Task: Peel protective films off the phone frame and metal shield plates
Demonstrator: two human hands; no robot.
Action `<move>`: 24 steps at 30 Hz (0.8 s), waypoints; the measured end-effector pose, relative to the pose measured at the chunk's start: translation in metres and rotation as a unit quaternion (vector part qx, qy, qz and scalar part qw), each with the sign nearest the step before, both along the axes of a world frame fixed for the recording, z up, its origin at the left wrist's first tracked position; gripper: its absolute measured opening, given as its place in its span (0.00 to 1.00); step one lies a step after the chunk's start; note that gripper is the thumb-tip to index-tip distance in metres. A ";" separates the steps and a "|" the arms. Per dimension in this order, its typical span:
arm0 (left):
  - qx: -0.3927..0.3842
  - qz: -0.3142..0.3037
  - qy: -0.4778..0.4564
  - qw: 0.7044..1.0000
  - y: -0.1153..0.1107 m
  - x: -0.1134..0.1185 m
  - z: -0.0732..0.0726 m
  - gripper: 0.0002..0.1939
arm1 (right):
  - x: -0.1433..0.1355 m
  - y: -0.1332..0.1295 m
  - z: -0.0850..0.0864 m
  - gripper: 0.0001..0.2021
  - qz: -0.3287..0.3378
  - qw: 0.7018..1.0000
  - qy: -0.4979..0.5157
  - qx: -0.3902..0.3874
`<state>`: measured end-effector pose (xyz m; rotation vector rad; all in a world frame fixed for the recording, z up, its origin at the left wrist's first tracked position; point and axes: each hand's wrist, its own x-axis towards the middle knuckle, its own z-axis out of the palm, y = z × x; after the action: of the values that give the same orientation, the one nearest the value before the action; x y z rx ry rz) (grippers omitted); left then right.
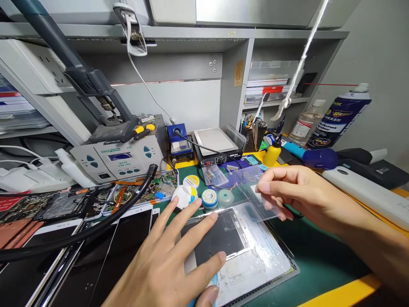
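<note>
A flat device (243,251) with a dark panel and a silvery frame lies on the green mat (316,251) in front of me. My left hand (172,260) rests on its near left part, fingers spread and pressing down. My right hand (297,192) hovers above its far right corner and pinches a clear plastic film (246,187) that is lifted off the device and stretches toward the back.
A black hose (96,221) crosses dark screens (38,264) and opened boards at left. Behind stand a soldering station (118,157), a hot plate (217,145), round tins (209,198), a yellow bottle (272,154), a spray can (340,117) and a white bar (367,192).
</note>
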<state>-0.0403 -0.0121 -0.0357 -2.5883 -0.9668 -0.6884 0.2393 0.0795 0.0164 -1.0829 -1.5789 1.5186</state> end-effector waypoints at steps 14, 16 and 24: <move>-0.070 0.032 -0.108 0.991 -0.007 0.002 0.005 0.19 | 0.006 0.004 0.003 0.13 -0.002 1.000 -0.008 0.007; -0.075 0.062 -0.092 0.991 -0.007 -0.001 0.005 0.24 | 0.011 0.009 0.005 0.13 -0.013 0.999 -0.024 0.023; -0.059 0.080 -0.065 0.993 0.004 -0.006 0.003 0.31 | 0.045 0.034 0.012 0.11 0.040 0.984 -0.169 0.036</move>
<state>-0.0468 -0.0081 -0.0331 -2.5559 -1.2760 -0.7872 0.2846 0.1132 0.0279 -1.3006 -1.9108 1.3687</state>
